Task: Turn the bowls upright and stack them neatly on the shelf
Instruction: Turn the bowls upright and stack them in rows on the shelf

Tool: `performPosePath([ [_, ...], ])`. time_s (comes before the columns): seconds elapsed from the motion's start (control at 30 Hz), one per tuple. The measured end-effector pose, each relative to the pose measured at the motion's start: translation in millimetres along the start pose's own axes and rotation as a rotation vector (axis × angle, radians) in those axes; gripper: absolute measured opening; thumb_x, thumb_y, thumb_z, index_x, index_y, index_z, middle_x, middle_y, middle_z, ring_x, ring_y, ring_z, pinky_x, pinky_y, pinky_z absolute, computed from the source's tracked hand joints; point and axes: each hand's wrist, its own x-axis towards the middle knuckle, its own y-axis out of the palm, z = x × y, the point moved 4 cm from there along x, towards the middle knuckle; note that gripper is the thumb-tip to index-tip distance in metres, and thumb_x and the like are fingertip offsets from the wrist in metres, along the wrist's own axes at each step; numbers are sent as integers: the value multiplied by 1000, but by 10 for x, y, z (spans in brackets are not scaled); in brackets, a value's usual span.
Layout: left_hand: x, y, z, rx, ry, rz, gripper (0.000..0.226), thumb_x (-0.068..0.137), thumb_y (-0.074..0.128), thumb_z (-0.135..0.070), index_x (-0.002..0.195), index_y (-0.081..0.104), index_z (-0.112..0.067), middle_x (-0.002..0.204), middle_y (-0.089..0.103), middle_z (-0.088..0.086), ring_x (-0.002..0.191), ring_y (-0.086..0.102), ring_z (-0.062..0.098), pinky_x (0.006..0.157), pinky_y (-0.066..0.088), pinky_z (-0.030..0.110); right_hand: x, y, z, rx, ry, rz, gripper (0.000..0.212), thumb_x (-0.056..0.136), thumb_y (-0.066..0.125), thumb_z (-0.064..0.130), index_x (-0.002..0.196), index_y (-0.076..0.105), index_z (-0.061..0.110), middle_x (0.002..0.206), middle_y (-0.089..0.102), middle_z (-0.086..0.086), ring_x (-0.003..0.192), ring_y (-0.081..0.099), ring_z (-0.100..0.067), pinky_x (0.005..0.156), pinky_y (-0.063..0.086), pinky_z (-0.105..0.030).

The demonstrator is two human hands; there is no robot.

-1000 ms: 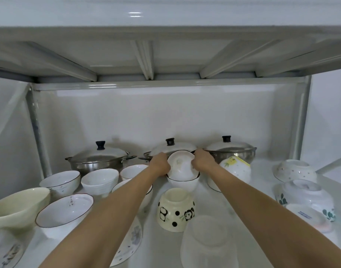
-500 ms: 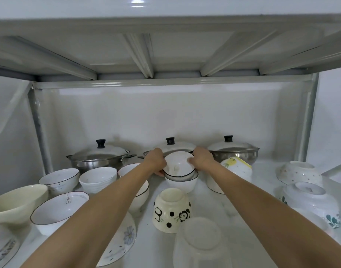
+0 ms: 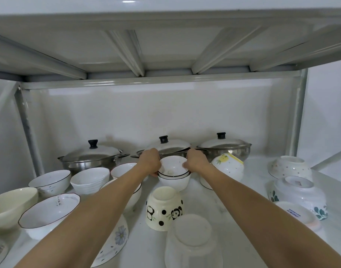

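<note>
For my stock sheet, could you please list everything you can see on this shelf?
pots: three, steel, lidded, back row
stack: two white bowls, upright, centre
upright bowls: about seven, white or cream, left
panda bowl: one, cream, upturned, front centre
clear bowl: one, upturned, front
pineapple bowl: one, white, tilted on another bowl
right bowls: about four, white, patterned, upturned
shelf: white
left hand: grip on stack's top bowl
right hand: same
</note>
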Motion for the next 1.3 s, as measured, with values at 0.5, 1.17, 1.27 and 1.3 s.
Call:
performPosePath([
  [0.5, -43, 56, -936, -173, 252, -17, 11, 87, 54, -10, 88, 64, -7, 86, 63, 12, 80, 58, 24, 77, 50, 35, 11, -590, -427, 195, 91, -139, 30, 87, 49, 13, 60, 38, 12, 73, 54, -11, 71, 54, -24, 57, 39, -24],
  [1.17, 5, 659, -1712, -393, -141, 288, 34, 96, 49, -31, 75, 55, -5, 69, 63, 11, 51, 59, 24, 77, 61, 39, -281, -687, -1510, 482, 567, 249, 62, 97, 29, 56, 116, 52, 2, 97, 62, -21, 89, 67, -36, 77, 57, -41],
  [1.27, 1, 665, -1749, -392, -171, 265, 32, 96, 50, -24, 72, 54, -4, 65, 61, 12, 49, 57, 23, 75, 60, 39, -245, -676, -1519, 482, 592, 289, 63, 95, 30, 60, 108, 54, 3, 83, 61, -19, 82, 68, -34, 72, 58, -39],
  [1.3, -1, 665, -1765, -398, -181, 256, 32, 96, 50, -22, 70, 53, -3, 64, 59, 12, 48, 56, 22, 70, 58, 37, -229, -669, -1523, 471, 586, 298, 64, 94, 30, 59, 108, 55, 2, 86, 63, -20, 85, 69, -35, 76, 59, -39],
])
